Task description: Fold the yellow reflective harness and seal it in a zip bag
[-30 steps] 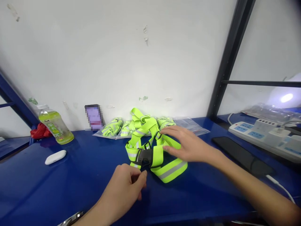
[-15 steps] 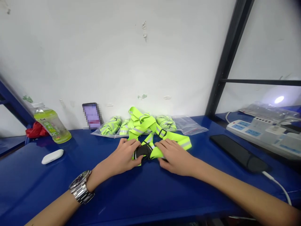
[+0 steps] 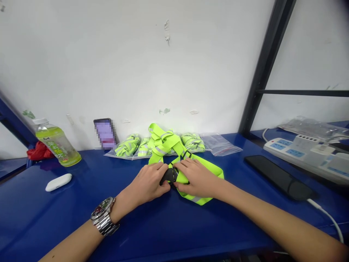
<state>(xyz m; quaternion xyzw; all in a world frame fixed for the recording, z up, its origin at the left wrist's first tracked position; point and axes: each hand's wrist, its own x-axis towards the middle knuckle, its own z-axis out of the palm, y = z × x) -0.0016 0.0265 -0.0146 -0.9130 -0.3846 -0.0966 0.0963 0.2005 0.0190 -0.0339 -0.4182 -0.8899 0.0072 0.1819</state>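
Observation:
A neon-yellow reflective strap vest [image 3: 166,140] with grey stripes lies bunched on the blue table, partly over clear bags. My left hand [image 3: 152,182], a metal watch [image 3: 105,214] at its wrist, is closed on a black buckle piece [image 3: 171,175] of the vest. Close beside it, my right hand [image 3: 195,176] is closed on the yellow strap at the buckle's other side. Both thumbs press from the front. Whether the buckle is fastened is hidden by the fingers. A strap loop [image 3: 201,200] hangs out under my right hand, and a black slider [image 3: 187,154] shows above it.
Clear bags of folded yellow straps [image 3: 128,145] line the wall, with an unfilled bag [image 3: 220,145] to their right. At left are a drink bottle [image 3: 58,143], a white case [image 3: 58,182] and a propped phone [image 3: 105,134]. A cabled phone [image 3: 278,178] and power strips [image 3: 302,149] lie right.
Both hands have moved closer together with the black buckle between them, the left shifting right. The strap on the right has dropped into a loop below my right hand.

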